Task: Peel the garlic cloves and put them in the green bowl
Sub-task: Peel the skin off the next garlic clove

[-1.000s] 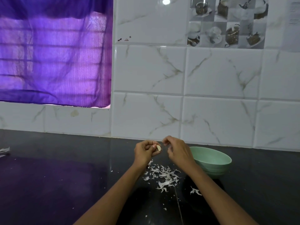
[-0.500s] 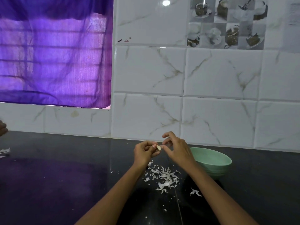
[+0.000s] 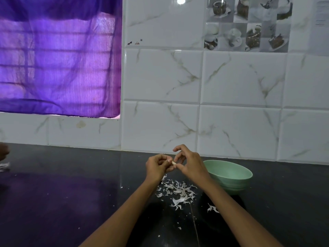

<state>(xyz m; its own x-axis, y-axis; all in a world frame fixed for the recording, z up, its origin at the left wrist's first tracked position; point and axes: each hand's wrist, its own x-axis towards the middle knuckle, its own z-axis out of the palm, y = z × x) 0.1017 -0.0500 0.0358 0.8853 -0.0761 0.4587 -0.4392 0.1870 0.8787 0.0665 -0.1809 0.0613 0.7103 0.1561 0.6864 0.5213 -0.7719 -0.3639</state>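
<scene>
Garlic clove (image 3: 173, 162) btwn both hands' fingertips

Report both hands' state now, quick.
Left hand: closed, gripping the small pale garlic clove.
Right hand: fingertips pinching at the same clove's end; index finger raised.

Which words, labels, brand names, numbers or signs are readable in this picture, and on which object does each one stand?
No text can be read.
White wall tile at the top right corner: faint grey printed lines, too small and blurred to read.
Grey picture tile of cups and desserts: pictures only, no lettering visible.
Small dark marks on the white tile beside the purple curtain: too small to tell.
Pale green bowl: no label visible.
</scene>
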